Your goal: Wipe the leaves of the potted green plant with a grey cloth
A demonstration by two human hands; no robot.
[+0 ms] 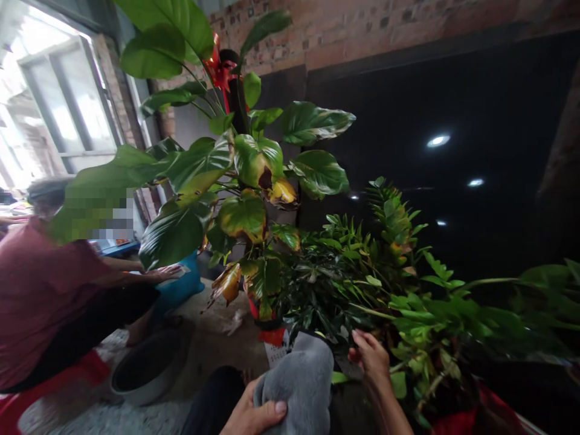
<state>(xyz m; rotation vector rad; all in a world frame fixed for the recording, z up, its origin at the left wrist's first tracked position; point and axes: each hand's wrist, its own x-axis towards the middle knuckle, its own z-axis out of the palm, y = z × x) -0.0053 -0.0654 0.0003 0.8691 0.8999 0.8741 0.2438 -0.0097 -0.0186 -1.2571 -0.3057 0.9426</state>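
Observation:
My left hand (pixel 258 411) is closed on a soft grey cloth (pixel 301 380), thumb on top, low in the middle of the view. The cloth is bunched and hangs over the fingers. My right hand (pixel 369 356) is to its right, apart from the cloth, at the edge of the low dark-green plant (pixel 317 296). Its fingers are curled in and the fingertips come together close to some leaves; whether a leaf is between them I cannot make out. A tall broad-leaved plant (pixel 244 160) rises ahead, with several yellow and brown leaves and a red ribbon (pixel 220 66).
At the left a person in a red shirt (pixel 49 290) sits on a red stool (pixel 58 386), hands by a blue bag (pixel 181 287). A grey basin (pixel 147 368) stands on the floor. More leafy plants (pixel 430 320) crowd the right, before a glossy dark panel (pixel 408 133).

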